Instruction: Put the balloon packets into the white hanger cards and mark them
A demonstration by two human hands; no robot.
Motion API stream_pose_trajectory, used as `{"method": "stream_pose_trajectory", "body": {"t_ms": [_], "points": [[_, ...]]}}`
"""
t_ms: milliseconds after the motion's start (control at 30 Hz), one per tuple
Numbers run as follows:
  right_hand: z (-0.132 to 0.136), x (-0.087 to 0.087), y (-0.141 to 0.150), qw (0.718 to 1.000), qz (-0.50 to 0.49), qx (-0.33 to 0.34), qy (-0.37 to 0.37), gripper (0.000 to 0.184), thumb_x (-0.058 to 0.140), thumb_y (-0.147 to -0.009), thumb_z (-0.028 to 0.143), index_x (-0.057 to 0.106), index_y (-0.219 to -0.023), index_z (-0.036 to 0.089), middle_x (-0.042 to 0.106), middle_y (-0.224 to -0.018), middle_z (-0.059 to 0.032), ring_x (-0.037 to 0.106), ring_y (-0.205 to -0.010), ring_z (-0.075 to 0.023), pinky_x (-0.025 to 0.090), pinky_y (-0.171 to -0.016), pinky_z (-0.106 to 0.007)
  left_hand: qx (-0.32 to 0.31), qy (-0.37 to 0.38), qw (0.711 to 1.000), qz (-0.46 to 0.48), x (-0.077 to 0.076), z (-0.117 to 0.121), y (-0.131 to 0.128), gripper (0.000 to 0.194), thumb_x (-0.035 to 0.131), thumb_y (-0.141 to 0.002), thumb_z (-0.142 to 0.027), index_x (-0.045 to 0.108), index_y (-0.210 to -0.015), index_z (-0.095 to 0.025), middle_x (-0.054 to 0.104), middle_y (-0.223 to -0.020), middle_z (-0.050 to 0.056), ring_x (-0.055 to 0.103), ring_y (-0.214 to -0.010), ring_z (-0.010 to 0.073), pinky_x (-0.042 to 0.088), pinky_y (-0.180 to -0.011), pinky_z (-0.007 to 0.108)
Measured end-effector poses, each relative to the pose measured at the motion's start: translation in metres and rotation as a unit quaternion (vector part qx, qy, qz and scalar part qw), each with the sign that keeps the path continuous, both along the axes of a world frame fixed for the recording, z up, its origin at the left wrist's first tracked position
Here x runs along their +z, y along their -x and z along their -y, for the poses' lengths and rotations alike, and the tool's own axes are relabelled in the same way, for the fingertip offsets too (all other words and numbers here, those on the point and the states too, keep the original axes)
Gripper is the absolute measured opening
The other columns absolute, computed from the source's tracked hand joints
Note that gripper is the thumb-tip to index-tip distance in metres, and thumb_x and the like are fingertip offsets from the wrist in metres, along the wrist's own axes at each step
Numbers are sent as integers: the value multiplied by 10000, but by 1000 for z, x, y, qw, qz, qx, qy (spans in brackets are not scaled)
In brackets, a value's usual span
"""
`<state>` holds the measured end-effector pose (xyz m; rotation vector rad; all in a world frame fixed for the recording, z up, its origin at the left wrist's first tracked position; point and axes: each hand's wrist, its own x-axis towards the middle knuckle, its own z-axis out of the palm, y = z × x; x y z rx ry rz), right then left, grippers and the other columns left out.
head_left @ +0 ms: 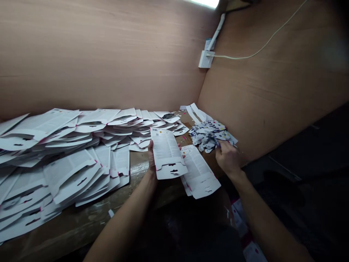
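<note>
Tabletop [139, 165] in the head view is bounded by a rear panel [103, 54] and a right panel [259, 91], which meet in a corner. A bare strip of surface separates the packet stacks [79, 145] from the left hand [152, 157]; further bare surface runs along the front edge at left. The left hand grips a white packet [167, 149] by its two long edges, printed face up, near the front edge. The right hand [229, 156] is at the near right side of a pile [208, 131] of small printed pieces, fingers drawn narrow; whether a piece is gripped cannot be told.

Quantities: white packet in hand, one; loose packets [199, 167] just right of it, at least two, overlapping; packet stacks, two rows, contents too overlapped to count; wall socket [206, 59], one; thin cable [256, 54], one.
</note>
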<state>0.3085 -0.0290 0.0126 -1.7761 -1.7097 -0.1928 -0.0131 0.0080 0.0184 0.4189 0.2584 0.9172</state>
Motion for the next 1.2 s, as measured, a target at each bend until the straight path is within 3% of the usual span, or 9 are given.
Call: {"method": "stream_pose_trajectory", "body": {"t_ms": [100, 167, 333, 400, 533, 767, 900, 1000, 1200], "points": [[25, -2, 51, 995, -72, 59, 26, 498, 685, -913, 411, 641, -1342, 162, 642, -1401, -218, 554, -1329, -405, 422, -1099, -544, 15, -7, 1000, -1, 1, 1, 1, 1001, 589, -773, -897, 577, -1457, -167, 683, -1385, 210, 608, -1320, 430, 501, -1058, 664], [36, -3, 90, 967, -233, 83, 55, 598, 770, -840, 484, 612, -1336, 188, 647, -1376, -196, 602, -1266, -377, 505, -1027, -518, 23, -14, 1000, -8, 1, 1, 3, 1011, 592, -757, -910, 589, -1451, -175, 694, -1370, 203, 606, -1322, 435, 501, -1053, 660], [35, -13, 167, 709, -664, 156, 180, 611, 792, -670, 263, 501, -1207, 248, 751, -1062, -55, 735, -903, -237, 596, -798, -364, 25, -33, 999, -20, -1, 2, 5, 1054, 572, -762, -925, 587, -1442, -121, 711, -1331, 217, 622, -1302, 447, 494, -1074, 612], [29, -18, 181, 659, -716, 158, 169, 584, 770, -668, 227, 477, -1173, 253, 764, -1004, -30, 736, -828, -213, 594, -768, -341, 32, -36, 999, -8, -1, 2, 5, 1049, 560, -796, -901, 562, -1452, -83, 713, -1315, 237, 625, -1300, 437, 491, -1088, 582], [23, -20, 188, 711, -679, 140, 122, 468, 738, -777, 311, 506, -1178, 247, 762, -1004, -33, 717, -747, -202, 581, -686, -319, 43, -37, 998, -2, 2, 4, 2, 1018, 557, -806, -889, 547, -1444, -96, 715, -1304, 241, 611, -1313, 464, 485, -1087, 598], [26, -9, 184, 935, -348, 64, 17, 238, 466, -1001, 376, 651, -966, 230, 721, -884, -64, 650, -793, -234, 515, -784, -351, 58, -29, 998, -12, 4, 9, -5, 982, 551, -786, -910, 589, -1403, -148, 735, -1265, 214, 636, -1282, 465, 522, -1044, 626], [24, -7, 148, 950, -270, 153, 27, 349, 501, -1036, 507, 717, -1015, 233, 752, -1006, -91, 688, -952, -267, 520, -888, -366, 104, 16, 994, -8, -3, 1, -4, 854, 633, -799, -820, 625, -1370, -186, 772, -1180, 159, 703, -1192, 408, 565, -1013, 599], [17, -13, 99, 981, -148, 116, 47, 509, 719, -897, 542, 665, -1265, 194, 702, -1290, -159, 630, -1217, -337, 481, -1037, -429, 156, 54, 986, 3, -10, -8, -1, 773, 658, -808, -779, 652, -1326, -205, 787, -1127, 135, 730, -1134, 371, 579, -1002, 585], [-9, -25, 49, 973, 109, 19, 200, 323, 561, -909, 115, 658, -1216, 142, 757, -1075, -177, 708, -959, -291, 466, -864, -351, 128, 36, 991, -18, -16, -13, -6, 869, 645, -772, -835, 642, -1347, -185, 767, -1193, 172, 720, -1152, 394, 588, -964, 600]]}}
